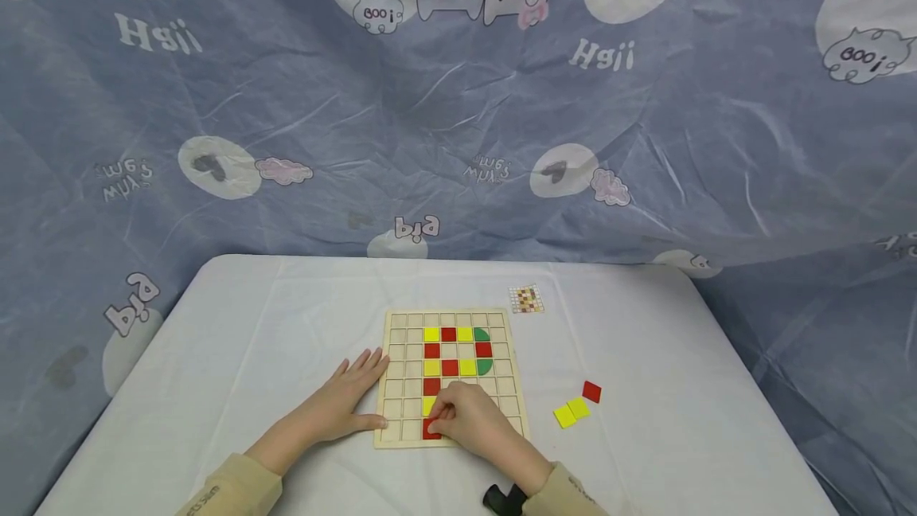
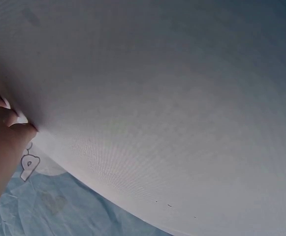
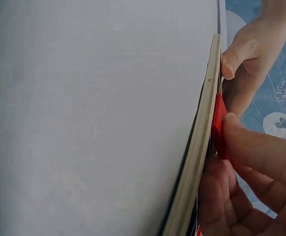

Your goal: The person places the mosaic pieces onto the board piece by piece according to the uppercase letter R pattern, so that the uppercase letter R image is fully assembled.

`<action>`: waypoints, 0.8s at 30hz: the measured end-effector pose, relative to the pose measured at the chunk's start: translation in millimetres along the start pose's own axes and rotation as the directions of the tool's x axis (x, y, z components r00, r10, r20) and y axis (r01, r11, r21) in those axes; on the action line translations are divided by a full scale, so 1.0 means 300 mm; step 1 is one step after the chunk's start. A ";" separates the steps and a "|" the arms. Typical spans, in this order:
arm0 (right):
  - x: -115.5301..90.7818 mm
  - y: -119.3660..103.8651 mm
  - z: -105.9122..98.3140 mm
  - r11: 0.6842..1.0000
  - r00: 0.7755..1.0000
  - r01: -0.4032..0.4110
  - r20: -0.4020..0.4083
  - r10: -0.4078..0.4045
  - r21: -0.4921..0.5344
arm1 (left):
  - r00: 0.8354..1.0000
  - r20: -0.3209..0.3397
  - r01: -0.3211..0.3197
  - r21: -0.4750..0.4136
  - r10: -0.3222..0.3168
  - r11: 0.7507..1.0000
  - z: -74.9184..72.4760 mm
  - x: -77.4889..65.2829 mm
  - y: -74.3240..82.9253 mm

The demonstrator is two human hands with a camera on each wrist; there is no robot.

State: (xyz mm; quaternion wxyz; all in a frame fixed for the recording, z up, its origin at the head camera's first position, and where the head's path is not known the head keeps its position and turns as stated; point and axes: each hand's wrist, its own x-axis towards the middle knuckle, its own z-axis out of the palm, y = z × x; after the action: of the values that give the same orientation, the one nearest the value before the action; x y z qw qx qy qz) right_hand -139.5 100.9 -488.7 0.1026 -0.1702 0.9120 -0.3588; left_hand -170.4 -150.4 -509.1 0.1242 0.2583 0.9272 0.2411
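A wooden grid board [image 1: 398, 392] lies on the white table, with red, yellow and green tiles forming a P-like figure. My left hand [image 1: 337, 404] rests at the board's left side, fingers spread, fingertips and thumb along the edge. Over the lower middle of the board, my right hand [image 1: 473, 420] pinches a red square tile [image 1: 430, 430] with thumb and finger, at the bottom of the column. In the right wrist view this red tile [image 3: 218, 125] stands slightly proud of the board, thumb against it. The left wrist view catches only part of the left hand [image 2: 5, 132].
Right of the board lie a loose red tile [image 1: 591, 392] and two yellow tiles [image 1: 564, 417]. A small pattern card [image 1: 526, 299] sits beyond the board's top right corner. A printed blue-grey cloth [image 1: 444, 118] hangs behind the table.
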 end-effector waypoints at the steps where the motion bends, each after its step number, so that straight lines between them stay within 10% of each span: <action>1: 0.000 0.000 0.002 1.000 1.000 -0.004 -0.005 0.004 -0.010 | 1.000 -0.001 -0.002 0.000 0.002 1.000 -0.001 0.000 0.000; 15: -0.055 0.061 -0.132 0.993 0.997 -0.067 -0.042 0.072 0.095 | 1.000 0.007 0.000 0.018 0.000 1.000 0.007 0.006 -0.006; 24: -0.132 0.227 -0.318 0.955 0.949 -0.278 -0.128 0.289 0.099 | 1.000 -0.002 -0.004 0.011 0.004 1.000 0.002 0.004 -0.001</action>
State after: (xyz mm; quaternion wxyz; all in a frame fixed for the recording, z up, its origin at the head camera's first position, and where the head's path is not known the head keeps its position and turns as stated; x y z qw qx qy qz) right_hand -148.8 221.9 -464.4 0.0952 -0.0072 0.9168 -0.3878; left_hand -171.4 -149.8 -510.0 0.1214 0.2607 0.9281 0.2365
